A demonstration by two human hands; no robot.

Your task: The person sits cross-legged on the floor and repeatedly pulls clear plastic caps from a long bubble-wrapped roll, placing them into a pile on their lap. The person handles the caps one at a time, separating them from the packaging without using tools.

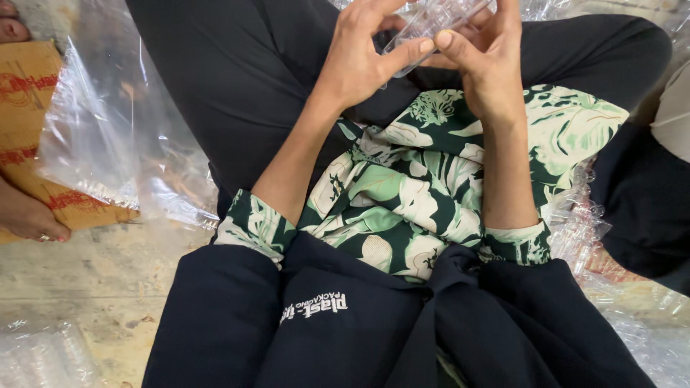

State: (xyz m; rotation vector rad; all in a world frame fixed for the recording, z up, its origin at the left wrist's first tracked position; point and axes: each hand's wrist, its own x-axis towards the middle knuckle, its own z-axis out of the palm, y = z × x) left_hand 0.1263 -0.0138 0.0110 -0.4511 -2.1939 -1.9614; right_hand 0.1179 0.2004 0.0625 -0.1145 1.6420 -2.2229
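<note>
Together, left hand point(359, 57) and right hand point(485, 61) pinch clear plastic piece point(431, 25) above lap.

Worn concrete floor point(108, 287) under clear plastic sheeting point(108, 144), flattened cardboard point(29, 108), clear plastic pieces point(43, 352)

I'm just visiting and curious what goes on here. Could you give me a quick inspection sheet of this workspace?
Surface: worn concrete floor; the person sits on it cross-legged.
Job's things: clear plastic piece, held between both hands above the lap.
Clutter: clear plastic bag on a cardboard box; clear plastic pieces piled on the right and lower left.
Grippers: left hand and right hand both pinch the piece.
Cables: nothing seen.
Surroundings: another person's bare foot at the left edge.
</note>
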